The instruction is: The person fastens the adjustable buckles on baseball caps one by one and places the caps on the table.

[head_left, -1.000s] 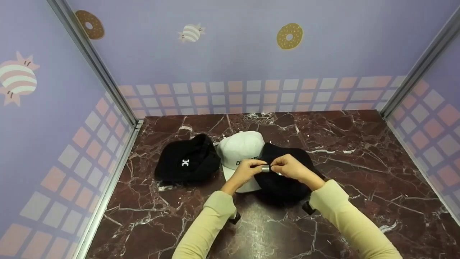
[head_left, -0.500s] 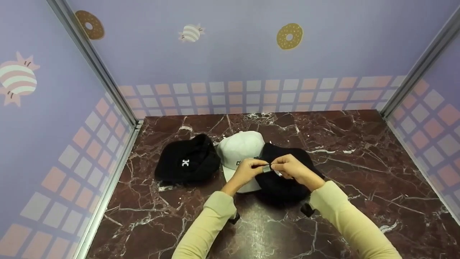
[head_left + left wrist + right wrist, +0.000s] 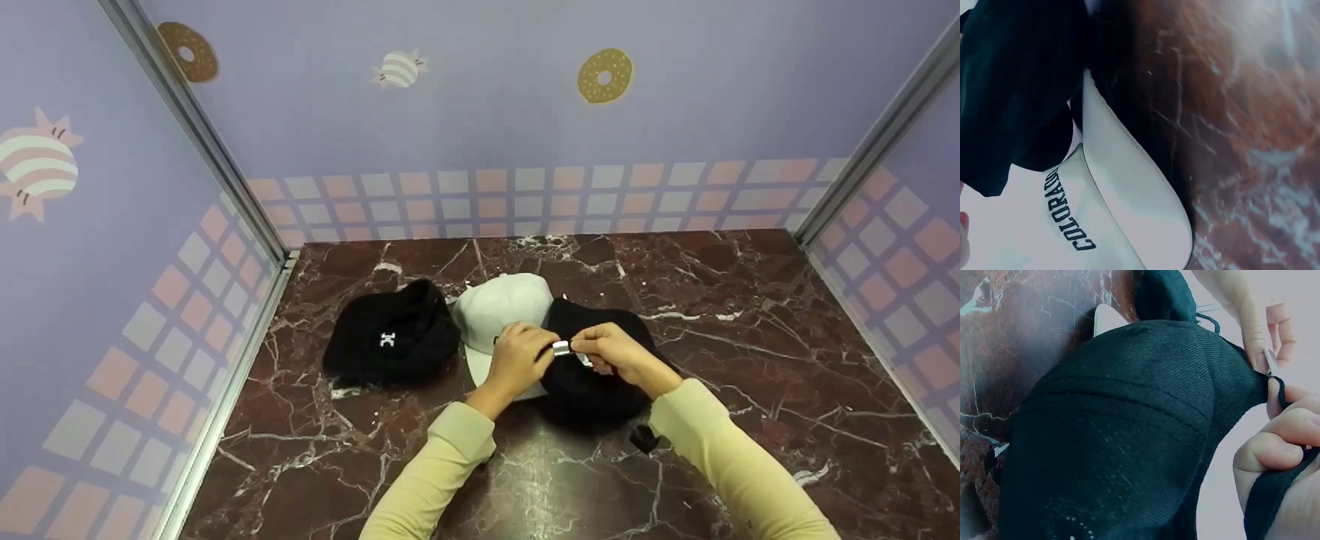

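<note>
A black cap [image 3: 600,401] lies on the right of the group, its back strap raised between the two hands. A small silver metal buckle [image 3: 562,348] sits on that strap. My left hand [image 3: 516,361] pinches the strap at the buckle from the left; in the right wrist view its thumb [image 3: 1252,337] presses by the buckle [image 3: 1270,364]. My right hand [image 3: 613,354] grips the thin black strap end [image 3: 1280,495] with curled fingers. Under my left hand is a white cap [image 3: 501,304], its dark COLORADO lettering [image 3: 1067,216] plain in the left wrist view.
Another black cap [image 3: 394,337] with a small white emblem rests left of the white one. All lie on a dark red marbled table [image 3: 720,300]. Purple printed panels [image 3: 487,112] enclose the back and both sides.
My left hand has turned over slightly, showing more of its back, and shifted a little at the strap. The buckle has tilted and looks brighter. My right hand has barely moved; the caps lie unchanged.
</note>
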Tool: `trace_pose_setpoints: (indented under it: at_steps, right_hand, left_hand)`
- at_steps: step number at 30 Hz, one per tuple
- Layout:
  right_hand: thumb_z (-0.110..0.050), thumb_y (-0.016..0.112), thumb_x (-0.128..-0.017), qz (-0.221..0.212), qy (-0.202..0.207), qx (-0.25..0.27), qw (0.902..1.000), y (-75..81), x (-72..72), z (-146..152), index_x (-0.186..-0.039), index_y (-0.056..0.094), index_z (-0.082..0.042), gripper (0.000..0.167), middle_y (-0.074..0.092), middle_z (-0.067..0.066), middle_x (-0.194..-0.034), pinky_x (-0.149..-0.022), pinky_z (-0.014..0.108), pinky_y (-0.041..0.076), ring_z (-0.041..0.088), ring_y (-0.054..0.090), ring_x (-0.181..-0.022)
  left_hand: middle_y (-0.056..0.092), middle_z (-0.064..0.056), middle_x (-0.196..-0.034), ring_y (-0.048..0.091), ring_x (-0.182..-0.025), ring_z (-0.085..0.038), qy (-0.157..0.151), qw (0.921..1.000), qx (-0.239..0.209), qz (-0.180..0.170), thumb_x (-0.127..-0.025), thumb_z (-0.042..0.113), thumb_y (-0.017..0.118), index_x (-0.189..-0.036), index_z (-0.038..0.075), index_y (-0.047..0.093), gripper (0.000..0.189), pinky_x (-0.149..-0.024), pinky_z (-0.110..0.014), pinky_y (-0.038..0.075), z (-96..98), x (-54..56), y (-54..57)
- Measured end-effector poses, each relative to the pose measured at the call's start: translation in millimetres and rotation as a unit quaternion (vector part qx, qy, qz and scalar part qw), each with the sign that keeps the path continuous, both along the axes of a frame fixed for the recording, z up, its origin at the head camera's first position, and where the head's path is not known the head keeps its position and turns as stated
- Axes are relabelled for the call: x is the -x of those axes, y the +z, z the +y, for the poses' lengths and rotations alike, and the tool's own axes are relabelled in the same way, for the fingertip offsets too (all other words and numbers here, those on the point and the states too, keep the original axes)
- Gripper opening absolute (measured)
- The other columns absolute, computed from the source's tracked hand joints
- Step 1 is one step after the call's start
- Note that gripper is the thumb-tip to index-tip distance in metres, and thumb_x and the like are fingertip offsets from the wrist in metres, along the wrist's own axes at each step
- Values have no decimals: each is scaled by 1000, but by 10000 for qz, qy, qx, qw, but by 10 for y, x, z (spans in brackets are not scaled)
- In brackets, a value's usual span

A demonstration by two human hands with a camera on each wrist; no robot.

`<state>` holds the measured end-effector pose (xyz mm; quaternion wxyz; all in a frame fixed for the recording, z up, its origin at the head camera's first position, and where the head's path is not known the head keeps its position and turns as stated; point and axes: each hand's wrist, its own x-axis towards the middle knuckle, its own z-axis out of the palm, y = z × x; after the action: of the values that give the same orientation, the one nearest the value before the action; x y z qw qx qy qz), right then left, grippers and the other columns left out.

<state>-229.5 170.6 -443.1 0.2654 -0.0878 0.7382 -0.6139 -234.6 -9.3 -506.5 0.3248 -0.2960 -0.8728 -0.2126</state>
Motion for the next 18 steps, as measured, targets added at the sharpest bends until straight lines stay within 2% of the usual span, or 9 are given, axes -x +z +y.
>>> trace_pose_setpoints:
  at_steps: [3, 6, 12, 18]
  right_hand:
    - [-5, 47, -86, -89, -3, 38, 10000, 12, -4, 5, -80, 56, -1, 12, 36, -7, -43, -39, 18, 28, 4, 32, -35]
    - [-6, 47, -86, -192, -24, 26, 9998, 21, -6, 9, -80, 56, -2, 11, 35, -7, -43, -39, 18, 28, 4, 32, -35]
    - [-6, 47, -86, -339, 19, -16, 9994, 41, -9, 11, -78, 56, -5, 12, 34, -8, -42, -37, 18, 26, 3, 31, -35]
    - [-5, 48, -86, -358, 69, -88, 9993, 53, -13, 18, -77, 57, -4, 12, 34, -8, -42, -37, 18, 26, 3, 31, -35]
  left_hand:
    - [67, 8, -82, 57, -83, -11, 7, 9972, 285, 693, -73, 21, 63, -85, 18, 68, 13, -78, -27, 42, 5, -4, -14]
    - [67, 7, -82, 57, -82, -12, -27, 9942, 476, 967, -70, 20, 62, -87, 17, 68, 18, -78, -27, 42, 12, -10, -19]
    - [67, 7, -86, 57, -85, -12, -195, 9932, 667, 930, -69, 19, 59, -92, 14, 67, 25, -80, -28, 42, 15, -28, -28]
    - [68, 5, -89, 57, -86, -14, -410, 9939, 550, 859, -67, 17, 56, -93, 13, 67, 28, -78, -28, 43, 16, -36, -48]
